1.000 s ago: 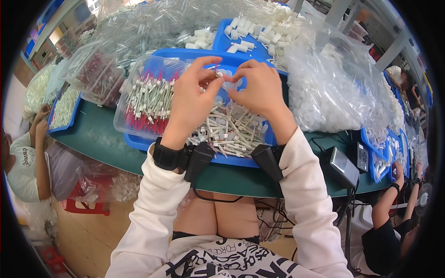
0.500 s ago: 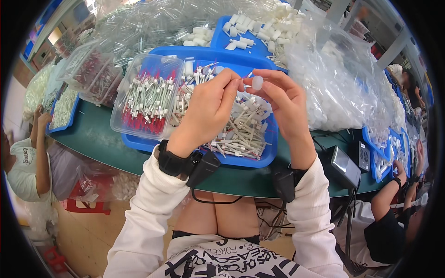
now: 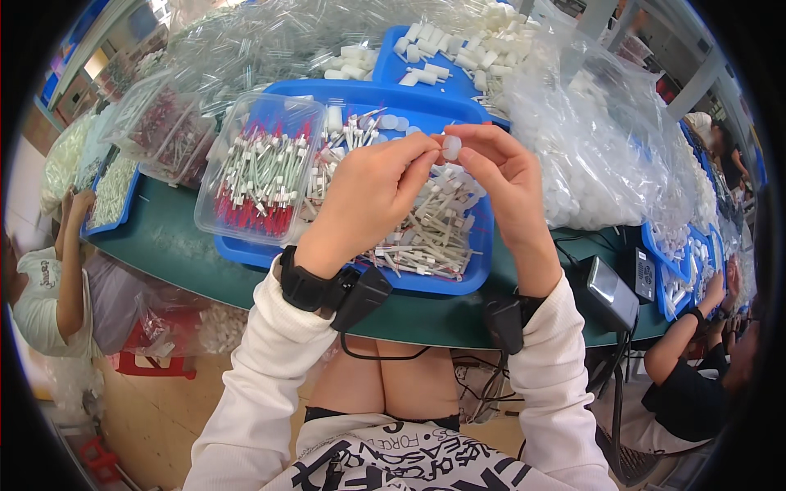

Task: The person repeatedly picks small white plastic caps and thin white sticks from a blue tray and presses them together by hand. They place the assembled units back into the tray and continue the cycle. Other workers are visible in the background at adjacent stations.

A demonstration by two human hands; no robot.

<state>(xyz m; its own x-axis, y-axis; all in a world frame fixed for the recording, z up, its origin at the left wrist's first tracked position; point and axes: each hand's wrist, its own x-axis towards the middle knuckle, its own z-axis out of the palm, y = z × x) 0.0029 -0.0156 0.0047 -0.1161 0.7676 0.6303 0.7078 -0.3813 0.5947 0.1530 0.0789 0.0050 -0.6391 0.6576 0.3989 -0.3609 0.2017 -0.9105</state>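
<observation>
Over the large blue tray (image 3: 460, 285), my two hands meet close together. A small translucent white round cap (image 3: 452, 148) sits between the thumb and fingers of my right hand (image 3: 514, 184). My left hand (image 3: 368, 196) is closed in a pinch right beside the cap; whatever thin piece it grips is mostly hidden by the fingers. Below them the tray holds a heap of slim white parts with wire ends (image 3: 430, 233). More round translucent caps (image 3: 389, 123) lie in the tray past my left hand.
A clear plastic box (image 3: 206, 214) of white-and-red wired parts rests on the tray's left side. Behind are a blue tray of white cylinders (image 3: 471, 57) and clear tubes (image 3: 270, 41). A plastic bag (image 3: 589, 164) and a silver-black device (image 3: 610, 290) are at right. Other people sit at both sides.
My left hand has shifted slightly right, bringing its pinched fingertips up against the cap. The cap has turned in my right fingers, which have closed in a little.
</observation>
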